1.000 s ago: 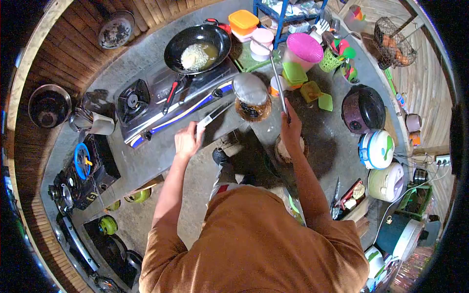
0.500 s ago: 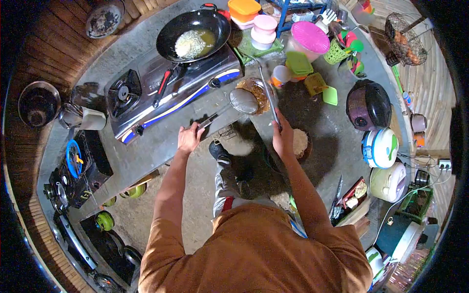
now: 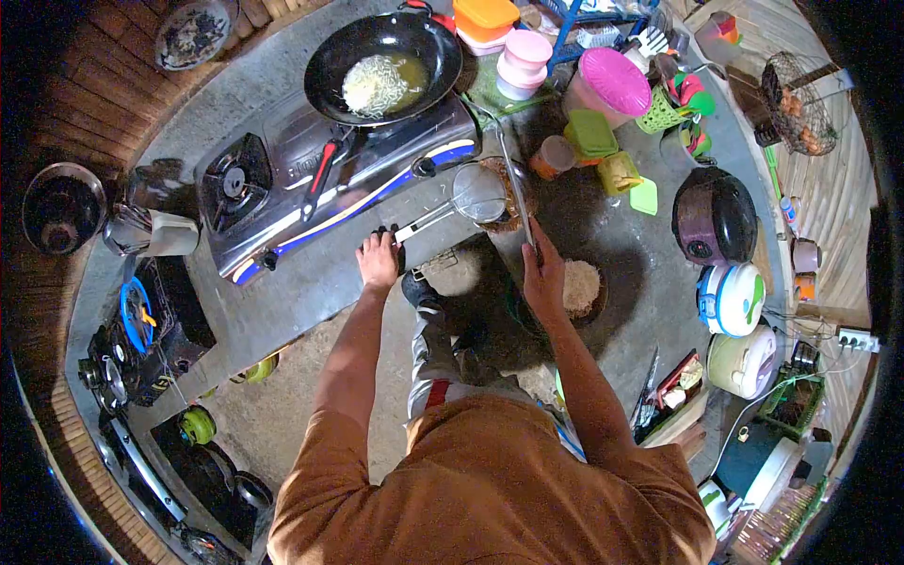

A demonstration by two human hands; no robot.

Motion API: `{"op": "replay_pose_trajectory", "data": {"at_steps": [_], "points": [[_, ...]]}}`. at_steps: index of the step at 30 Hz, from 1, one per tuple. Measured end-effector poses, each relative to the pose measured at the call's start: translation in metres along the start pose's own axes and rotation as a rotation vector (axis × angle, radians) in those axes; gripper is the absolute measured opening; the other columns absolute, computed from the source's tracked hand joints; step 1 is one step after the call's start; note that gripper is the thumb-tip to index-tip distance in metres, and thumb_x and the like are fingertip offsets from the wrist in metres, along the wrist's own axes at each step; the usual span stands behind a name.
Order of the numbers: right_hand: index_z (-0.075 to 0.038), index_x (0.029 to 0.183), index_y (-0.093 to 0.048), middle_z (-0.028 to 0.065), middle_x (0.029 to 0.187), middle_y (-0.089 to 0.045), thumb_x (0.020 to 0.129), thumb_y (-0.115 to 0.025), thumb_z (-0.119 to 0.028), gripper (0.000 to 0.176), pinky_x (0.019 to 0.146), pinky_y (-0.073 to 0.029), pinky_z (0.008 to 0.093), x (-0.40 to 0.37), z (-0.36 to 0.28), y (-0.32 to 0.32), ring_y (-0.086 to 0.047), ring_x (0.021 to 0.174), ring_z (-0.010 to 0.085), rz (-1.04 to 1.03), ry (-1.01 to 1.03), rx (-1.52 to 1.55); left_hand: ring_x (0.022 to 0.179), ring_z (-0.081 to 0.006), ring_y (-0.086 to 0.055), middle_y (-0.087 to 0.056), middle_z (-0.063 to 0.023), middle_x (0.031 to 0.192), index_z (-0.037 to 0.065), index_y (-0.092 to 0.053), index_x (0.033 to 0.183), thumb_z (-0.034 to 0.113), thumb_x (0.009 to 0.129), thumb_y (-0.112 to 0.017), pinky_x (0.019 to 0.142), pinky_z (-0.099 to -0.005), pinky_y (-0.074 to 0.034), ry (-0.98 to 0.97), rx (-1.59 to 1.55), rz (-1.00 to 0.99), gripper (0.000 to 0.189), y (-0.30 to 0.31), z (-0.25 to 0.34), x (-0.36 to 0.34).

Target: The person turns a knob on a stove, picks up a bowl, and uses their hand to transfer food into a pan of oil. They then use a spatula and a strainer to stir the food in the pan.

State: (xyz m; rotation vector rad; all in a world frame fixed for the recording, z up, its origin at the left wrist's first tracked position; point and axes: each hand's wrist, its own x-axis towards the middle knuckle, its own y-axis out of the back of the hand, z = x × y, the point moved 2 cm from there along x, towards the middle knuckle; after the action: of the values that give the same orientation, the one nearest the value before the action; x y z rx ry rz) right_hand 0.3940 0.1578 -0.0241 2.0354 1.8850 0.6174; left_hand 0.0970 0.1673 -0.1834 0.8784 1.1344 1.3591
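Observation:
My left hand (image 3: 379, 259) is closed around the handle end of a wire-mesh strainer (image 3: 479, 195), close to the counter's front edge. The strainer's round basket hangs over a bowl of brown, crumbly food (image 3: 514, 209), hiding part of it. My right hand (image 3: 543, 273) grips a long metal utensil (image 3: 508, 155) that slants up past the bowl towards the stove; its far end is too thin to name. On the stove, a black wok (image 3: 440, 64) holds pale shreds (image 3: 374, 87) in yellowish oil.
The two-burner gas stove (image 3: 301, 179) stands ahead, with a bare burner (image 3: 235, 185) at left. Right of the bowl are a spice jar (image 3: 554, 156), green-lidded boxes (image 3: 590, 134) and a pink-lidded tub (image 3: 614, 83). A basin with pale grains (image 3: 581, 287) sits beside my right forearm. A rice cooker (image 3: 714, 218) stands farther right.
The strainer's basket has moved slightly right over the bowl and turned, its mesh facing up more. My left hand has shifted a little. The right hand keeps hold of the metal utensil.

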Motion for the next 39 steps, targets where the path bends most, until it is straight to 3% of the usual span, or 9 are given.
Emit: {"op": "replay_pose_trajectory", "data": {"at_steps": [5, 12, 16, 20, 26, 33, 35, 38, 39], "points": [[-0.003, 0.131, -0.046, 0.0183, 0.126, -0.054, 0.093, -0.048, -0.012, 0.04, 0.095, -0.04, 0.0345, 0.021, -0.03, -0.004, -0.054, 0.113, 0.0279, -0.022, -0.099, -0.032, 0.104, -0.0316, -0.047, -0.052, -0.0114, 0.113, 0.014, -0.051, 0.121, 0.029, 0.086, -0.054, 0.087, -0.0462, -0.038, 0.002, -0.037, 0.076, 0.038, 0.006, -0.002, 0.002], [-0.007, 0.127, -0.052, 0.021, 0.114, -0.058, 0.09, -0.051, -0.011, 0.037, 0.087, -0.045, 0.041, 0.089, -0.055, -0.002, -0.057, 0.103, 0.0354, -0.084, 0.34, -0.268, 0.092, -0.0283, -0.05, -0.055, -0.0094, 0.098, 0.013, -0.062, 0.104, 0.021, 0.081, -0.064, 0.08, -0.0406, -0.038, -0.274, -0.372, 0.367, 0.024, 0.098, 0.033, -0.019], [-0.006, 0.119, -0.056, 0.0251, 0.097, -0.06, 0.085, -0.053, -0.009, 0.034, 0.079, -0.047, 0.0459, 0.122, -0.1, -0.009, -0.058, 0.091, 0.0386, -0.322, 0.369, -0.608, 0.094, -0.0273, -0.049, -0.055, -0.0092, 0.098, 0.013, -0.062, 0.105, 0.02, 0.082, -0.063, 0.079, -0.0388, -0.036, -0.185, -0.333, 0.601, 0.024, 0.183, 0.032, -0.008], [-0.006, 0.116, -0.058, 0.0243, 0.089, -0.06, 0.084, -0.052, -0.009, 0.033, 0.075, -0.048, 0.0461, 0.153, -0.099, -0.04, -0.059, 0.084, 0.0381, -0.344, 0.474, -0.621, 0.095, -0.0298, -0.05, -0.057, -0.0109, 0.1, 0.01, -0.059, 0.11, 0.026, 0.083, -0.063, 0.084, -0.0423, -0.037, 0.045, -0.305, 0.709, 0.032, 0.216, 0.006, 0.028], [-0.002, 0.117, -0.054, 0.0182, 0.079, -0.063, 0.084, -0.044, -0.01, 0.036, 0.064, -0.051, 0.0455, 0.18, -0.114, -0.104, -0.062, 0.073, 0.0347, -0.259, 0.729, -0.763, 0.086, -0.0409, -0.063, -0.066, -0.021, 0.09, 0.009, -0.055, 0.117, 0.052, 0.088, -0.049, 0.076, -0.0495, -0.048, 0.24, -0.371, 0.175, 0.052, 0.209, -0.029, 0.068], [-0.001, 0.116, -0.055, 0.0201, 0.073, -0.061, 0.079, -0.048, -0.009, 0.038, 0.066, -0.051, 0.0466, 0.204, -0.109, -0.079, -0.061, 0.073, 0.0373, -0.262, 0.804, -0.721, 0.095, -0.0399, -0.06, -0.063, -0.0251, 0.099, 0.002, -0.057, 0.114, 0.06, 0.086, -0.046, 0.081, -0.0469, -0.047, 0.163, -0.557, -0.072, 0.065, 0.194, -0.043, 0.085], [-0.005, 0.116, -0.058, 0.0191, 0.075, -0.06, 0.08, -0.052, -0.01, 0.036, 0.065, -0.049, 0.0456, 0.198, -0.123, -0.057, -0.06, 0.07, 0.0351, -0.265, 0.85, -0.926, 0.078, -0.0346, -0.066, -0.066, -0.0206, 0.087, 0.0, -0.057, 0.111, 0.057, 0.087, -0.047, 0.073, -0.0427, -0.05, 0.167, -0.599, -0.096, 0.062, 0.194, -0.043, 0.087], [-0.011, 0.117, -0.059, 0.0254, 0.082, -0.062, 0.081, -0.055, -0.011, 0.037, 0.074, -0.048, 0.049, 0.192, -0.156, -0.035, -0.06, 0.08, 0.0409, -0.542, 0.425, -0.807, 0.057, -0.025, -0.064, -0.063, -0.0136, 0.07, 0.0, -0.059, 0.104, 0.053, 0.089, -0.049, 0.061, -0.0374, -0.051, 0.171, -0.698, -0.165, 0.057, 0.181, -0.048, 0.095], [-0.011, 0.117, -0.059, 0.0254, 0.082, -0.062, 0.081, -0.055, -0.011, 0.037, 0.074, -0.048, 0.049, 0.194, -0.148, -0.039, -0.06, 0.08, 0.0409, -0.546, 0.428, -0.807, 0.05, -0.0214, -0.062, -0.061, -0.0107, 0.065, -0.001, -0.059, 0.101, 0.052, 0.089, -0.049, 0.057, -0.0353, -0.05, 0.226, -0.761, -0.208, 0.054, 0.189, -0.042, 0.092]]}}
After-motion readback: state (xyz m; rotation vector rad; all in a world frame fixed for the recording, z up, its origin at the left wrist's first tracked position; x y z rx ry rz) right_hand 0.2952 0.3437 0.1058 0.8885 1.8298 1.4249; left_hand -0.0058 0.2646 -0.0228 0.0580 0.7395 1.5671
